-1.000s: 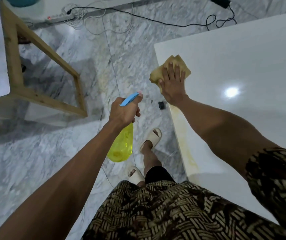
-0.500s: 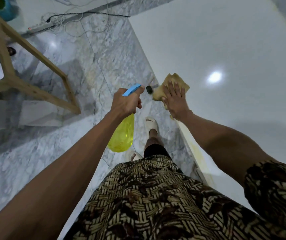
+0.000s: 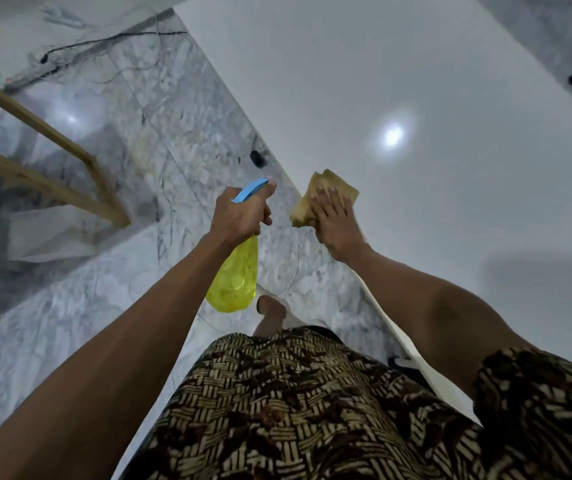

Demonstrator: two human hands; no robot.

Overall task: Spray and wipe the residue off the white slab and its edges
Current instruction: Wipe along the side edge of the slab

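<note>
- The right hand [image 3: 334, 221], flat on the folded tan cloth [image 3: 324, 195], has slid nearer along the glossy white slab [image 3: 398, 81]'s left edge; edge-wiping continues.
- The left hand [image 3: 239, 216] still grips the yellow spray bottle [image 3: 234, 282], unused.

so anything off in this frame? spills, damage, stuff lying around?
No spill or damage visible on the white slab. Oddities sit on the floor: loose cables and a power strip sprawl at upper left, and a small black object lies beside the slab's edge.
</note>
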